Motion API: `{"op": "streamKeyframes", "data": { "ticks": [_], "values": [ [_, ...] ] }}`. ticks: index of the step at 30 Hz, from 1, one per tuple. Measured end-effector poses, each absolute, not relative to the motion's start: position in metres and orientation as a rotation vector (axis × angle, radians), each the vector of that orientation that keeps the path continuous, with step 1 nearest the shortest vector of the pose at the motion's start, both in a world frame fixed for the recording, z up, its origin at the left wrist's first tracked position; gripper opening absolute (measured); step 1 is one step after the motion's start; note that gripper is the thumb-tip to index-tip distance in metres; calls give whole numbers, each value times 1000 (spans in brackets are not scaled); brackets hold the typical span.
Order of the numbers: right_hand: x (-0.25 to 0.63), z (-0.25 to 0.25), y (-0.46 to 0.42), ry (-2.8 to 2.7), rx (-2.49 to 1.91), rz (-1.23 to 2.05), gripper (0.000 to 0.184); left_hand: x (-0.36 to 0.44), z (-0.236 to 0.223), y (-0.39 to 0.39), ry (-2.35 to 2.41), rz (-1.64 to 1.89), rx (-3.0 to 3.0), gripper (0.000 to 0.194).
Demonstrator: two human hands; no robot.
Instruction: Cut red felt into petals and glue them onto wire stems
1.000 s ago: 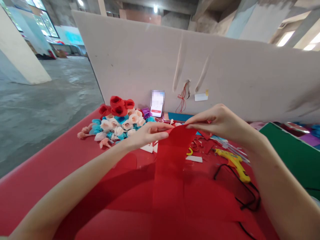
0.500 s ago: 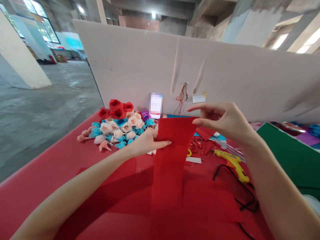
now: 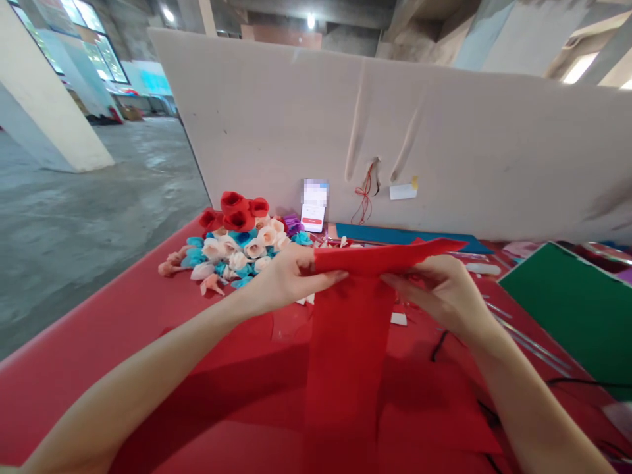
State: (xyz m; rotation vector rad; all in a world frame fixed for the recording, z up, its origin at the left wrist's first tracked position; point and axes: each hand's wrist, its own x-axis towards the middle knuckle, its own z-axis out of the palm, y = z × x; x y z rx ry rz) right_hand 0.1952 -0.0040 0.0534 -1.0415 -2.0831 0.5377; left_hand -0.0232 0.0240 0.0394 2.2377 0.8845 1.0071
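Note:
A long strip of red crepe paper [image 3: 348, 342] hangs down in front of me, its upper end held up above the table. My left hand [image 3: 286, 278] pinches the left edge near the top, thumb on the near side. On the right, my right hand [image 3: 447, 289] grips the same end with its thumb in front and fingers behind. Between the two hands the top of the strip bends over and spreads out to the right in a pointed, uneven edge. The fingertips behind the paper are hidden.
Red, white and blue paper flowers [image 3: 241, 247] are heaped at the left. A phone [image 3: 313, 214] leans on the white panel [image 3: 276, 125]. Blue paper [image 3: 409, 236] lies behind my hands; a green board [image 3: 573, 309], clear sticks [image 3: 528, 339] and a black cord [image 3: 587, 382] are at the right.
My right hand has moved down and closed on the paper's right side. The top of the strip now bends over and stretches rightward. The yellow glue gun is no longer visible.

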Motion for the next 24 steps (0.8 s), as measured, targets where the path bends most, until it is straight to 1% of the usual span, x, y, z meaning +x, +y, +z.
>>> {"op": "streamKeyframes", "data": {
  "ticks": [3, 7, 10, 13, 16, 18, 20, 24],
  "values": [
    [198, 51, -3, -2028, -1048, 514, 13, -24, 37, 25, 864, 1063, 2155, 16],
    [200, 49, -4, -1993, -1042, 481, 11, -25, 36, 25, 811, 1027, 2060, 18],
    [200, 50, -5, -1970, -1028, 467, 14, -24, 41, 24, 843, 994, 2026, 18],
    [200, 49, -6, -1950, -964, 507, 20, -23, 47, 22, 739, 953, 1979, 23],
    [202, 47, -6, -1918, -905, 595, 34, -22, 50, 20, 659, 949, 1892, 23],
    [203, 46, -5, -1919, -897, 624, 39, -23, 48, 21, 631, 946, 1859, 22],
    [204, 45, -4, -1940, -895, 620, 38, -24, 45, 22, 622, 946, 1857, 22],
    [206, 44, -3, -1980, -862, 558, 31, -27, 42, 25, 655, 949, 1876, 20]
  ]
}}
